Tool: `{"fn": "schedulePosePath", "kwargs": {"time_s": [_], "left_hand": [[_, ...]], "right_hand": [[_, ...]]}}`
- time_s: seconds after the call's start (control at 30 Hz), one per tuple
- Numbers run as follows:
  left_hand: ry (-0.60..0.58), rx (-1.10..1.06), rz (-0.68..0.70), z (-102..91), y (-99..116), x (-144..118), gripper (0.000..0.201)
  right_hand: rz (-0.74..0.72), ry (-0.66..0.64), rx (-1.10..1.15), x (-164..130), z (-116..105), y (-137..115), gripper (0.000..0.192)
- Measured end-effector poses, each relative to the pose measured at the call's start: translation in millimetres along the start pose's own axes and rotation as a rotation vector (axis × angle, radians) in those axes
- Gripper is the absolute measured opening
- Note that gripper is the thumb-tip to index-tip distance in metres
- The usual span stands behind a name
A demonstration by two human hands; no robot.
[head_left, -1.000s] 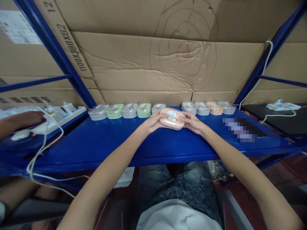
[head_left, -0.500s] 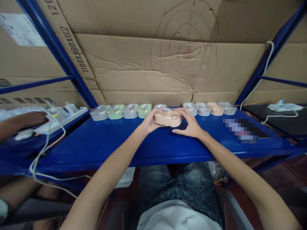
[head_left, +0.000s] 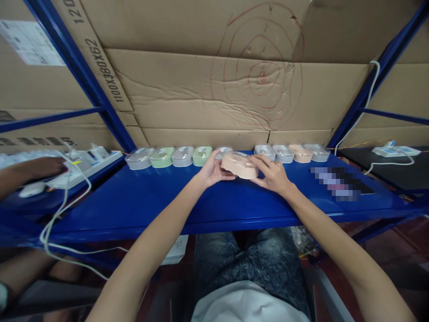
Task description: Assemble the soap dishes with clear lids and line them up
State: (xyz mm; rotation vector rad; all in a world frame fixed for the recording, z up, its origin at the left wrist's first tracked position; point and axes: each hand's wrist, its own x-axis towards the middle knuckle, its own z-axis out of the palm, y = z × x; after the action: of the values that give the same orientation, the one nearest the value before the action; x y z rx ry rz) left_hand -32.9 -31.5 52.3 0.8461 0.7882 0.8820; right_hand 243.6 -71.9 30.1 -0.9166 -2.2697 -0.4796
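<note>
The left hand (head_left: 211,172) and right hand (head_left: 275,175) hold a pink box (head_left: 239,167) between them over the blue tabletop (head_left: 144,197). Other boxes (head_left: 202,156) in green, grey and pink line its back edge, before cardboard (head_left: 181,78) marked with red rings (head_left: 263,79).

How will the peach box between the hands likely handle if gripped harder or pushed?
The peach box is probably fairly stiff: its walls look smooth and molded. Its glossy top might be slippery under the fingertips. Its broad, low body suggests it would slide rather than roll or tip.
</note>
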Motion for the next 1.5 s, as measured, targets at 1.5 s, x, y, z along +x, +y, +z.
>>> {"fn": "schedulePosePath", "kwargs": {"time_s": [1.5], "left_hand": [[0.126, 0.149, 0.103, -6.3, 0, 2, 0.042]], "right_hand": [[0.337, -0.542, -0.316, 60, 32, 22, 0.052]]}}
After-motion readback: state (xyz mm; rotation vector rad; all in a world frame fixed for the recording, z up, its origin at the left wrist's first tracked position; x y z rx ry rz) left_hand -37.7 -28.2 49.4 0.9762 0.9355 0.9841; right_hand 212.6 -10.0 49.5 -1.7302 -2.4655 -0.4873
